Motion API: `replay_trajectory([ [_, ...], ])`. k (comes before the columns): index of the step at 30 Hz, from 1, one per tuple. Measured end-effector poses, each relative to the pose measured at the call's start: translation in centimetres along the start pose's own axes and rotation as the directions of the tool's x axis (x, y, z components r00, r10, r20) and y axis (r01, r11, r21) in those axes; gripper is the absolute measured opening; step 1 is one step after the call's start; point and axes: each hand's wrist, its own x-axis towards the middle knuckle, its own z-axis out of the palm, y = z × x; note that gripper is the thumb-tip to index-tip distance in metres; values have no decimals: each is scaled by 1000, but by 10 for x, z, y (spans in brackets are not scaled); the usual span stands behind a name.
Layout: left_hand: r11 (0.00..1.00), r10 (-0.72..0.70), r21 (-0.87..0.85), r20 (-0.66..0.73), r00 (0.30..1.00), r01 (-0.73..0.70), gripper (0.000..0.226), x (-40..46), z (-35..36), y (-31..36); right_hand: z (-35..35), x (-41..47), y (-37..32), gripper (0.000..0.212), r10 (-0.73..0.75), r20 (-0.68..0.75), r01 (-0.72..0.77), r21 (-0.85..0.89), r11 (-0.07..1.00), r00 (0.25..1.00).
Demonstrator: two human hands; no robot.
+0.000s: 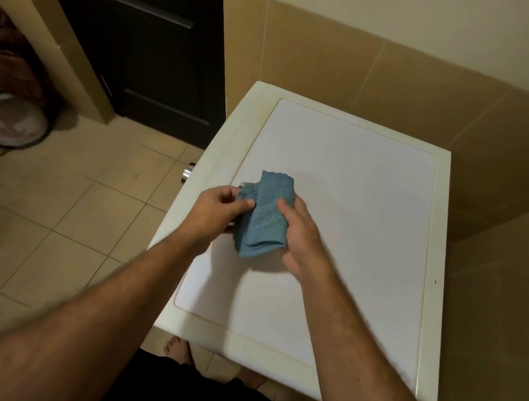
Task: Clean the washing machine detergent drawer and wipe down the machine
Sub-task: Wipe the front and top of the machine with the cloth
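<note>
Left hand [220, 209] pinching one end of folded blue cloth [265, 216], right hand [302, 237] gripping its other side, held just above white washing machine top [344, 192] toward its left edge, dark door [143, 35] beyond, tiled floor [65, 203] alongside.

Blue cloth [267, 216], white machine top [345, 185] with cream rim, beige floor tiles [82, 206], dark door [138, 24]

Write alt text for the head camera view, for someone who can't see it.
Both hands, left hand and right hand, hold a folded blue cloth over the white washing machine top. Tan floor tiles and a dark door lie to the left.
</note>
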Motion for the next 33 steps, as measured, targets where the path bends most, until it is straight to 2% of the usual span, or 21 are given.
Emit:
replay_trajectory([
  [1,994,36,104,-69,997,-29,24,6,-4,3,-1,4,-3,39,-20,-65,8,-187,982,998],
  [2,974,80,223,-166,983,-41,30,12,-10,6,-5,10,-3,49,-75,-160,0,-425,905,984],
  [3,952,129,304,-265,956,-44,33,16,-15,8,-9,14,-2,56,-185,-220,0,-642,767,958],
  [4,942,164,333,-335,928,-47,33,18,-18,10,-9,16,0,58,-319,-198,40,-792,609,927],
  [5,944,182,326,-371,911,-56,32,19,-21,9,-7,18,3,56,-419,-110,107,-880,462,902],
  [6,948,187,312,-385,904,-64,30,20,-23,8,-2,20,6,53,-469,9,181,-929,323,883],
  [8,953,189,293,-372,909,-78,23,19,-24,1,9,30,19,52,-422,182,232,-970,70,888],
  [10,957,185,275,-347,919,-89,16,19,-24,-7,19,43,32,60,-345,180,152,-983,-106,921],
  [13,956,184,278,-319,930,-94,12,21,-26,-17,30,55,48,69,-315,153,69,-962,-263,937],
  [18,951,199,286,-280,939,-116,8,30,-34,-21,48,67,59,67,-272,188,96,-942,-321,944],
  [22,951,198,282,-244,949,-126,12,42,-40,-16,58,91,51,82,-257,161,68,-938,-339,953],
  [26,944,216,296,-215,952,-147,8,59,-46,-8,62,119,37,61,-315,108,13,-957,-289,943],
  [33,932,233,318,-165,958,-172,13,86,-49,0,64,167,11,58,-377,-38,-126,-969,-211,925],
])
